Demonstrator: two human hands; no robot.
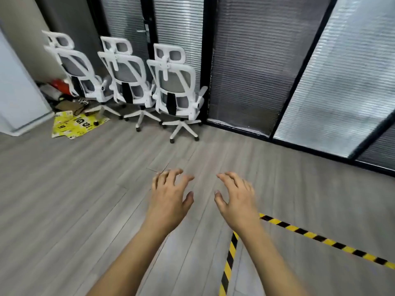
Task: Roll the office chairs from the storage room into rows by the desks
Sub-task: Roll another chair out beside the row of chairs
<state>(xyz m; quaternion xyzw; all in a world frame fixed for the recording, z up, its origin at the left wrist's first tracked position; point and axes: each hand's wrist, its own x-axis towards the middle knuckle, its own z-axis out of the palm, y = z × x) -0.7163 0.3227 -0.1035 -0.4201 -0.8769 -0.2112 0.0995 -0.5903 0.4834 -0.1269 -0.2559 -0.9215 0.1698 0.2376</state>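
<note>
Three white-framed office chairs with grey mesh backs and headrests stand side by side against the glass wall, backs toward me: the left chair (74,69), the middle chair (128,77) and the right chair (177,86). Both of my arms reach forward over bare floor, well short of the chairs. My left hand (171,195) and my right hand (237,197) hover palm down with fingers spread, holding nothing.
Flattened yellow cardboard (74,124) and a pile of clutter (62,90) lie left of the chairs. A white cabinet (17,92) stands at the far left. Glass partitions with blinds (256,71) run along the back. Yellow-black hazard tape (320,238) marks the grey wood floor at right.
</note>
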